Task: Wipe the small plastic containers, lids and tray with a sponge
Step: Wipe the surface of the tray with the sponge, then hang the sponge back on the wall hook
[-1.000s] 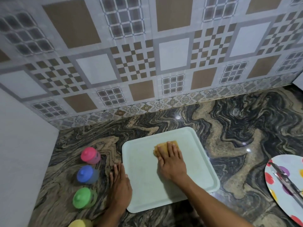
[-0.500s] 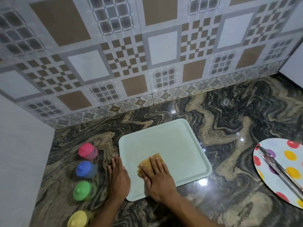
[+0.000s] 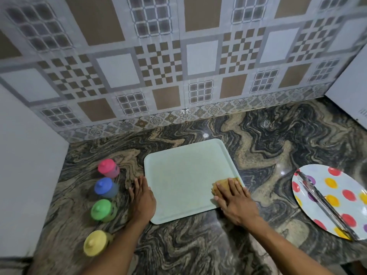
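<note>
A yellow-lidded container (image 3: 95, 243) is standing nearest on the tabletop (image 3: 268, 139), at the left, with its lid on. Just beyond it the left hand (image 3: 142, 199) is lying flat on the stone with straight fingers held together, gripping nothing and resting right against the left rim of the tray (image 3: 184, 175). The right hand (image 3: 235, 203) is pressing down with flat, straight fingers on a tan sponge (image 3: 220, 184). The sponge is sitting on the tray by its right edge, toward the near right corner. The pale green tray is lying flat in the middle of the tabletop. To the left of the left hand, a green-lidded container (image 3: 102, 210), a blue-lidded one (image 3: 104, 187) and a pink-lidded one (image 3: 108, 168) are standing in a row running away from the yellow one, all closed. Well off to the right, a spotted plate (image 3: 337, 187) is carrying metal tongs (image 3: 325, 203). A tiled wall (image 3: 178, 66) is rising behind the tabletop.
</note>
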